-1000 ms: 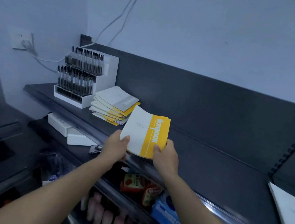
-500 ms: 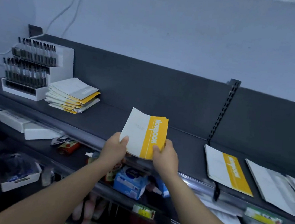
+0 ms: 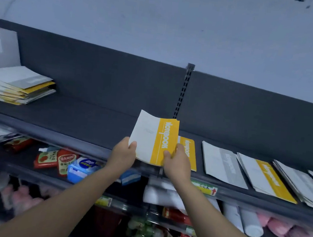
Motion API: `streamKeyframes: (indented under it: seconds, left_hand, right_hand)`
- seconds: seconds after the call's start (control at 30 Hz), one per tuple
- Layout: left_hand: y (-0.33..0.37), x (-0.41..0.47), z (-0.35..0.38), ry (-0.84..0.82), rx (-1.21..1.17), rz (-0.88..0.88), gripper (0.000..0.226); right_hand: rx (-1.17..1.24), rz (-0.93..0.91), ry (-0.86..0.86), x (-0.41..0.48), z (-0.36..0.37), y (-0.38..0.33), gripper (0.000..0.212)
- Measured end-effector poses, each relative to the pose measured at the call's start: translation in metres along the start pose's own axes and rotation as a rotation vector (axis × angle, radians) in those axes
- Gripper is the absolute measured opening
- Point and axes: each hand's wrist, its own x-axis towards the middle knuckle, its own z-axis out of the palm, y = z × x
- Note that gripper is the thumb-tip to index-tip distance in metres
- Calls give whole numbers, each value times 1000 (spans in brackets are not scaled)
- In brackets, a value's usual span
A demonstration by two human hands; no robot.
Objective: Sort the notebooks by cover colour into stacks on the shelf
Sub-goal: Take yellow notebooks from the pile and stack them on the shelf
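I hold a white and yellow notebook [image 3: 154, 137] tilted up over the front of the dark shelf [image 3: 85, 118]. My left hand [image 3: 123, 153] grips its lower left corner and my right hand [image 3: 177, 163] pinches its lower right edge. Just behind my right hand another yellow notebook [image 3: 190, 151] lies flat on the shelf, partly hidden. To its right lie a grey notebook [image 3: 222, 165], a yellow one [image 3: 268, 177] and more grey ones [image 3: 300, 181]. A mixed stack of notebooks [image 3: 17, 85] sits at the far left.
A white display stand [image 3: 1, 48] is at the left edge behind the stack. A slotted upright [image 3: 183, 90] divides the shelf's back panel. Below the shelf are packaged goods [image 3: 63, 162], white rolls [image 3: 243, 220] and pink items [image 3: 283, 228].
The view has swung to the right along the shelf: the mixed stack and stand slid to the left edge, and the row of flat notebooks came into view. Both hands keep holding the notebook.
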Motion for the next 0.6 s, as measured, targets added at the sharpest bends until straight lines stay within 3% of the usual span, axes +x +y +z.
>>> streamKeyframes:
  seconds: [0.37, 0.6]
  left_hand:
    - [48, 3, 105, -213, 56, 113, 27]
    - [87, -4, 170, -338, 107, 191, 34]
  right_hand:
    - [-17, 139, 156, 18, -72, 78, 17]
    - [-52, 199, 240, 32, -125, 130, 22]
